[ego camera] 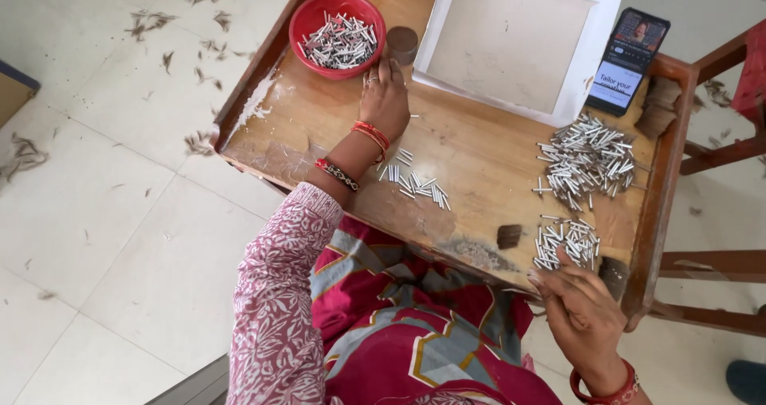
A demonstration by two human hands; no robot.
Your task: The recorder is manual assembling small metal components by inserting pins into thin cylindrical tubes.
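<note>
My left hand (384, 95) rests on the wooden table (471, 146), fingers reaching toward the red bowl (313, 18) full of small silver tubes (341, 41) and a small brown cylinder (401, 44); whether it pinches anything is hidden. A loose scatter of silver tubes (415, 183) lies just beside my left wrist. My right hand (582, 313) hovers at the table's near right edge, fingers curled, tips next to a small pile of silver tubes (566, 241). A larger heap of tubes (586, 162) lies further back on the right.
A white shallow tray with brown cardboard base (511, 42) sits at the back. A phone (630, 58) with a lit screen leans beside it. Small dark blocks (509, 235) lie near the front. A red wooden chair frame (718, 158) stands right; hair-like scraps litter the tiled floor (96, 173).
</note>
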